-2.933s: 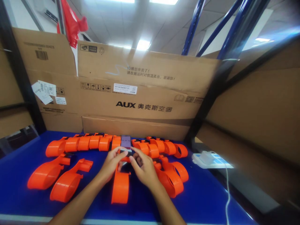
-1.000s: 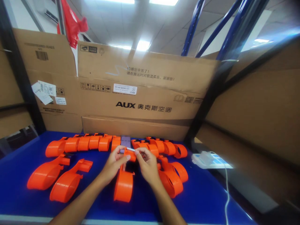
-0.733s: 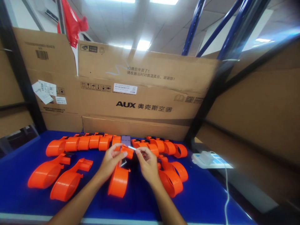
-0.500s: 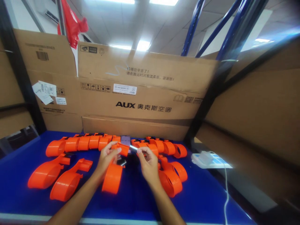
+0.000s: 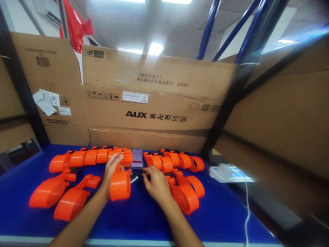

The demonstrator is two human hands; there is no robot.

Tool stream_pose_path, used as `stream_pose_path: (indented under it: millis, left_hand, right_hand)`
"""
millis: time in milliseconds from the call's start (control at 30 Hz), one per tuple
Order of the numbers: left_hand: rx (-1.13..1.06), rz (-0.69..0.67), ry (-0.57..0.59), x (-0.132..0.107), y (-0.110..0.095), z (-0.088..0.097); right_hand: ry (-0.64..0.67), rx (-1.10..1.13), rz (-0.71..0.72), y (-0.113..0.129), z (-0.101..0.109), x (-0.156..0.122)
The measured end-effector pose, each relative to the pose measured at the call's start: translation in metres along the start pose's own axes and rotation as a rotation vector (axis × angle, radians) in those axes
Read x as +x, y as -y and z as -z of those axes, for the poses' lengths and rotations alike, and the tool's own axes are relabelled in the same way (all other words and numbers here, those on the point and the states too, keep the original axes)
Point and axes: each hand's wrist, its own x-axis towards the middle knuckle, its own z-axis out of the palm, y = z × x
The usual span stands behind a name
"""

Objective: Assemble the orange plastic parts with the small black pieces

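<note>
— Biggest first: backed by what?
— By a brown cardboard panel (image 5: 108,115), printed "AUX", upright along the far side.
— And below that?
— A blue table (image 5: 144,219), bearing orange ring-ended pieces (image 5: 78,159) in a back row, with two more at the front left and others overlapping on the right.
— Next in size?
— A white power strip (image 5: 241,176) at the right edge, trailing a white cable (image 5: 247,216).
— Now the hands?
— Left hand (image 5: 109,171): near the middle, pinching an orange holder (image 5: 120,185) by its upper part, ring end towards the wearer. Right hand (image 5: 157,183): curled, fingertips close together, just below the phone (image 5: 137,157).
— Gripping anything there?
— Cannot tell; too dark at the fingertips.
— And that phone?
— Lying screen up, just beyond both hands.
— Smallest?
— A silver piece (image 5: 134,178), just right of the held ring, partly hidden.
</note>
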Motion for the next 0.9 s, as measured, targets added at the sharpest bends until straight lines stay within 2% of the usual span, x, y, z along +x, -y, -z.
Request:
stream_pose_path:
  millis: [100,200,333,467,567,667,767,833,900]
  left_hand:
    - [0.037,0.03,-0.014,0.0,0.005,-0.002]
    - [0.068,0.008,0.009,-0.002,0.01,-0.004]
    - [0.107,-0.074,0.023,-0.004,0.016,-0.006]
    - [0.166,-0.129,0.022,0.001,0.023,-0.003]
    - [0.321,-0.221,0.047,0.002,0.026,0.002]
    - [0.595,-0.488,0.153,-0.005,0.023,0.006]
    - [0.93,-0.735,0.387,-0.02,0.013,0.005]
    - [1.093,-0.806,0.538,-0.029,0.005,0.003]
    - [1.179,-0.834,0.605,-0.036,-0.001,0.0]
  right_hand:
    - [-0.052,0.079,-0.017,0.001,0.003,0.002]
    - [-0.085,0.308,0.019,0.005,0.006,0.001]
    - [0.055,0.538,0.163,0.01,0.013,-0.005]
    - [0.221,0.55,0.255,0.016,0.015,-0.009]
    - [0.196,0.547,0.224,0.017,0.012,-0.009]
    - [0.083,0.546,0.174,0.012,0.008,-0.007]
    - [-0.008,0.507,0.193,0.005,0.006,-0.005]
    - [-0.045,0.466,0.225,0.002,0.007,-0.005]
    - [-0.056,0.428,0.257,0.002,0.008,-0.007]
